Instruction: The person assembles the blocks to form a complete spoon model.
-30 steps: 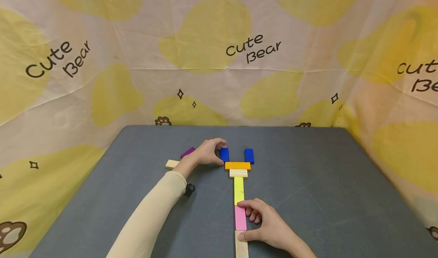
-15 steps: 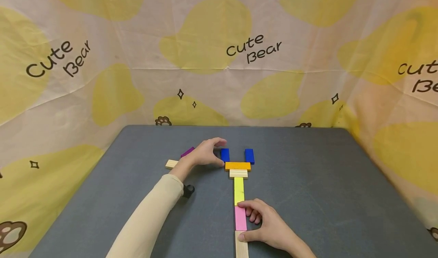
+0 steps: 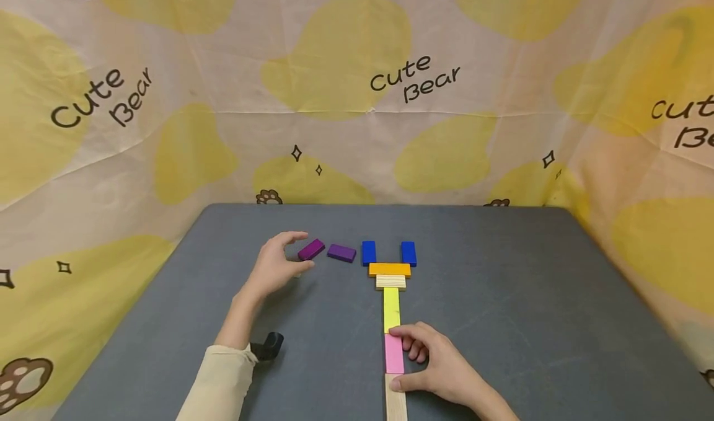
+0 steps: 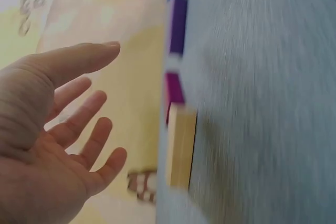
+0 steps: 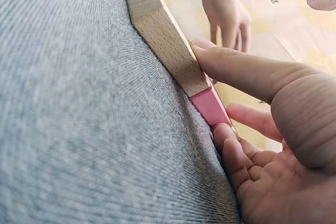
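My left hand (image 3: 273, 267) hovers near a magenta block (image 3: 311, 249), thumb and fingers apart, holding nothing. A plain wooden block (image 4: 181, 148) lies by that hand in the left wrist view; the hand mostly hides it from the head view. A purple block (image 3: 341, 253) lies to the right of the magenta one. My right hand (image 3: 443, 371) rests on a line of blocks: the thumb touches a wooden block (image 5: 170, 51), and the index fingertip lies where the pink block (image 3: 393, 354) meets the yellow block (image 3: 392, 309). Its other fingers curl beside the pink block.
Beyond the yellow block lie a short wooden block (image 3: 390, 282) and an orange block (image 3: 390, 270), both crosswise. Two blue blocks, a left blue block (image 3: 369, 253) and a right blue block (image 3: 409, 254), stand off its ends. A patterned cloth (image 3: 334, 98) hangs behind the grey table (image 3: 502, 284).
My left hand has left the left blue block and swung left to beside the magenta block, uncovering the purple one. The right hand keeps its place on the line.
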Action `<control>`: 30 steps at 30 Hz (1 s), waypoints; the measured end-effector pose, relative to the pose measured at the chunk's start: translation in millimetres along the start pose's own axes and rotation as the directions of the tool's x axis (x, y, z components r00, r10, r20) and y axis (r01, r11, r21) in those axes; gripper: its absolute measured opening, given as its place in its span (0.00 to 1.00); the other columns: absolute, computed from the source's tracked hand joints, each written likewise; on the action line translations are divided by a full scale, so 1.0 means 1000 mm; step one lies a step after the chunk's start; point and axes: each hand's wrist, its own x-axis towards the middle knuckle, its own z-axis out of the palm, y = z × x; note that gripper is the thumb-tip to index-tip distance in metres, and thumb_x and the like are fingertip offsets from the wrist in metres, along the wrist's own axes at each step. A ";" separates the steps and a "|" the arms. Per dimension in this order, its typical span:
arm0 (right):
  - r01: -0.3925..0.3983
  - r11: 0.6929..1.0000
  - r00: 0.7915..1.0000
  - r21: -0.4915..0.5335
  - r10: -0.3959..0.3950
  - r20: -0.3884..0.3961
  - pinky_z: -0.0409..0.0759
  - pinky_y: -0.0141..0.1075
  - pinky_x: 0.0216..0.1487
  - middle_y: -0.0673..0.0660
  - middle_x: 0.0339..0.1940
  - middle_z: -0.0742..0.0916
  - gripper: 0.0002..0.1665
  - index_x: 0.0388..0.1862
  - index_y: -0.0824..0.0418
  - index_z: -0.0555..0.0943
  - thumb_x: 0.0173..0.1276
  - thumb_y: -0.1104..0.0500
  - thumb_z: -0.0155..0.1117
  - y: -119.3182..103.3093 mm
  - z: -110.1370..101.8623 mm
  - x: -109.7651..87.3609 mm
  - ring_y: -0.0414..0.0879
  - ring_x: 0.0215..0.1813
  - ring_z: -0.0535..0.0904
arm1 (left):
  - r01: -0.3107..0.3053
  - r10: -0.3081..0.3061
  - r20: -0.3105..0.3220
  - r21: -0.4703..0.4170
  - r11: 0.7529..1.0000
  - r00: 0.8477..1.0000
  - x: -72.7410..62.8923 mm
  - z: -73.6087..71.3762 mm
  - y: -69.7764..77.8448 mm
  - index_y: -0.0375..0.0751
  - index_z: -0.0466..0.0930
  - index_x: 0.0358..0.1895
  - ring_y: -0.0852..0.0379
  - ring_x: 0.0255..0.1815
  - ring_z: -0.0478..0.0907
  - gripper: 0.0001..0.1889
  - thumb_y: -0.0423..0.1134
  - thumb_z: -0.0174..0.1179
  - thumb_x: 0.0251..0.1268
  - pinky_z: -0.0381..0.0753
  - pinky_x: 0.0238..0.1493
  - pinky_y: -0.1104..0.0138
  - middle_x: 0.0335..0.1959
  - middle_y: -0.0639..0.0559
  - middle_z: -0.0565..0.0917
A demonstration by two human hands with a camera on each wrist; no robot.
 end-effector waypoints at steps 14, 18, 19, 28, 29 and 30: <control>0.015 1.000 1.000 -0.012 -0.015 -0.011 0.73 0.33 0.39 0.51 0.38 0.77 0.37 0.58 0.50 0.79 0.48 0.46 0.82 0.002 0.002 0.000 0.47 0.39 0.72 | 0.153 -0.154 0.019 -0.254 0.955 0.988 -0.021 -0.028 -0.067 0.36 0.72 0.66 0.42 0.67 0.67 0.32 0.42 0.71 0.60 0.67 0.62 0.48 0.64 0.39 0.74; 0.003 1.000 1.000 -0.016 -0.003 -0.007 0.72 0.33 0.38 0.51 0.38 0.76 0.38 0.58 0.51 0.79 0.48 0.46 0.83 0.000 0.001 0.001 0.47 0.40 0.72 | 0.204 -0.183 0.095 -0.320 0.925 0.979 -0.020 -0.029 -0.078 0.35 0.70 0.68 0.41 0.68 0.63 0.34 0.41 0.71 0.60 0.61 0.66 0.48 0.66 0.38 0.72; 0.001 1.000 1.000 -0.017 -0.001 -0.006 0.72 0.33 0.38 0.51 0.38 0.76 0.38 0.58 0.51 0.79 0.48 0.46 0.83 0.000 0.001 0.001 0.48 0.40 0.72 | 0.208 -0.182 0.107 -0.333 0.920 0.977 -0.020 -0.029 -0.079 0.35 0.69 0.68 0.41 0.69 0.62 0.35 0.41 0.71 0.60 0.60 0.66 0.48 0.66 0.38 0.71; -0.004 1.000 1.000 -0.016 0.004 -0.001 0.72 0.33 0.38 0.51 0.38 0.76 0.37 0.58 0.51 0.79 0.48 0.46 0.82 0.001 0.001 0.001 0.48 0.40 0.72 | 0.194 -0.164 0.122 -0.303 0.933 0.979 -0.020 -0.025 -0.081 0.35 0.69 0.68 0.44 0.67 0.64 0.34 0.39 0.71 0.60 0.62 0.62 0.54 0.66 0.40 0.72; 0.003 1.000 1.000 -0.018 -0.003 -0.005 0.72 0.33 0.38 0.51 0.38 0.76 0.37 0.58 0.50 0.79 0.48 0.46 0.82 0.002 0.001 0.000 0.47 0.39 0.72 | 0.192 -0.163 0.120 -0.295 0.936 0.979 -0.020 -0.024 -0.080 0.35 0.70 0.68 0.44 0.66 0.65 0.33 0.38 0.71 0.60 0.63 0.61 0.55 0.66 0.40 0.72; 0.009 1.000 1.000 -0.021 -0.009 -0.010 0.72 0.33 0.38 0.51 0.38 0.76 0.37 0.58 0.50 0.79 0.48 0.46 0.83 0.002 0.001 -0.001 0.47 0.39 0.72 | 0.189 -0.161 0.117 -0.291 0.938 0.980 -0.020 -0.023 -0.080 0.35 0.70 0.68 0.44 0.66 0.65 0.32 0.37 0.70 0.61 0.64 0.60 0.55 0.66 0.39 0.72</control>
